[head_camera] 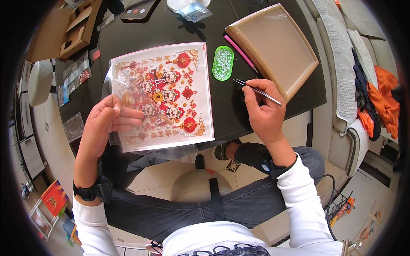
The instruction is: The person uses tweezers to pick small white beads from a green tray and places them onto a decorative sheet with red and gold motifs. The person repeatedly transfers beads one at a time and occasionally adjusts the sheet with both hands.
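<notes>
My right hand (266,110) holds metal tweezers (261,92) between thumb and forefinger, their tips just below a green tray (223,74) of small pearly beads. My left hand (112,120) is at the left part of a printed picture sheet (200,96) with red lanterns and bearded figures, partly studded with beads. A clear plastic film (112,76) covers the sheet's left side; my left hand's fingers lie at this film, and whether they pinch it is unclear. A pink pen-like tool (240,52) lies right of the tray, beside a wooden-edged frame (272,48).
A phone (139,11) lies at the table's far edge, near a white round item (173,4) with a small plastic packet (194,12). An open cardboard box (75,35) and several plastic bags (77,75) are at the left. A sofa (333,64) stands to the right.
</notes>
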The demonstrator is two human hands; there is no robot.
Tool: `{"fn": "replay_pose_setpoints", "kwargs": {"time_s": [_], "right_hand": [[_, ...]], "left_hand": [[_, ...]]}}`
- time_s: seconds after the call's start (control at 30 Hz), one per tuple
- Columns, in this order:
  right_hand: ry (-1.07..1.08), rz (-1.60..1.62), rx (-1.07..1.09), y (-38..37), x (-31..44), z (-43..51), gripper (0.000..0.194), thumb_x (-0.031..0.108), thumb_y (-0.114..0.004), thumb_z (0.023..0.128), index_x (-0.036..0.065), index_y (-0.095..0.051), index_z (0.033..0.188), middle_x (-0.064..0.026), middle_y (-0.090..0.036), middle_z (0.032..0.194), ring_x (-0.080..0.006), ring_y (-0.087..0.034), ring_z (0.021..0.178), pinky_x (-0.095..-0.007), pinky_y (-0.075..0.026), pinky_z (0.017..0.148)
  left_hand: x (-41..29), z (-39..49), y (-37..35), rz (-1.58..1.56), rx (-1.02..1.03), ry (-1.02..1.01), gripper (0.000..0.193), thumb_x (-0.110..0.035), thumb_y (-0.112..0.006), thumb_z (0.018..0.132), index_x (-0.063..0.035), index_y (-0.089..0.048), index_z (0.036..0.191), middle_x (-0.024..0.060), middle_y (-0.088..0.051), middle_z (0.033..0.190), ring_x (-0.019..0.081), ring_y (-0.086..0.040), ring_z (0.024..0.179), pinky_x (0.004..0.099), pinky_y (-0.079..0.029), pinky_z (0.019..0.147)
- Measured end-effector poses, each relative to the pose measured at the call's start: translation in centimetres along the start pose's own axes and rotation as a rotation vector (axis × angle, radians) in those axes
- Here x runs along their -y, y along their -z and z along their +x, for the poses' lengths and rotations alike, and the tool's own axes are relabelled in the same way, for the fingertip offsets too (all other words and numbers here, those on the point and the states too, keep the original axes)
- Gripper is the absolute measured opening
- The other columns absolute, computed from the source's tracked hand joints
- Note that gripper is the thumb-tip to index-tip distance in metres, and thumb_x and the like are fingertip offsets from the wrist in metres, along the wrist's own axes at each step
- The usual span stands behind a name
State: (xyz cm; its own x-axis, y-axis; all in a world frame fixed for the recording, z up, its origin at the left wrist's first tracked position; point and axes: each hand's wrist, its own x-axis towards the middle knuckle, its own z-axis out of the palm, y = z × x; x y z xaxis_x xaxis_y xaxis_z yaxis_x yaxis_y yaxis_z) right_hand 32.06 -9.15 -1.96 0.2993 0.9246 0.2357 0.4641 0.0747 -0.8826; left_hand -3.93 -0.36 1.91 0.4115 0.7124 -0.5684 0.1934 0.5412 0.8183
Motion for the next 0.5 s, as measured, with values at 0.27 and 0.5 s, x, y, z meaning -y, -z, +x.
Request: {"fn": "replay_pose_setpoints", "kwargs": {"time_s": [0.27, 0.5], "right_hand": [[-0.01, -0.012, 0.026, 0.09, 0.28, -0.02, 0.008, -0.001, -0.07, 0.094, 0.0, -0.068, 0.101, -0.0009, -0.065, 0.085, -0.0041, -0.054, 0.066, -0.0206, -0.043, 0.057], [-0.02, 0.005, 0.033, 0.0, 0.39, 0.03, 0.008, -0.001, -0.069, 0.094, -0.001, -0.068, 0.101, -0.0016, -0.066, 0.086, -0.0054, -0.056, 0.068, -0.0211, -0.046, 0.06]], "left_hand": [[-0.12, 0.04, -0.16, 0.006, 0.007, 0.004, 0.011, -0.02, -0.045, 0.101, -0.0123, -0.052, 0.097, 0.0171, -0.076, 0.109, 0.0187, -0.076, 0.094, 0.0285, -0.056, 0.083], [0.03, 0.07, 0.04, 0.006, 0.002, -0.001, 0.011, -0.02, -0.045, 0.101, -0.0124, -0.052, 0.097, 0.0169, -0.076, 0.109, 0.0185, -0.076, 0.094, 0.0281, -0.056, 0.083]]}}
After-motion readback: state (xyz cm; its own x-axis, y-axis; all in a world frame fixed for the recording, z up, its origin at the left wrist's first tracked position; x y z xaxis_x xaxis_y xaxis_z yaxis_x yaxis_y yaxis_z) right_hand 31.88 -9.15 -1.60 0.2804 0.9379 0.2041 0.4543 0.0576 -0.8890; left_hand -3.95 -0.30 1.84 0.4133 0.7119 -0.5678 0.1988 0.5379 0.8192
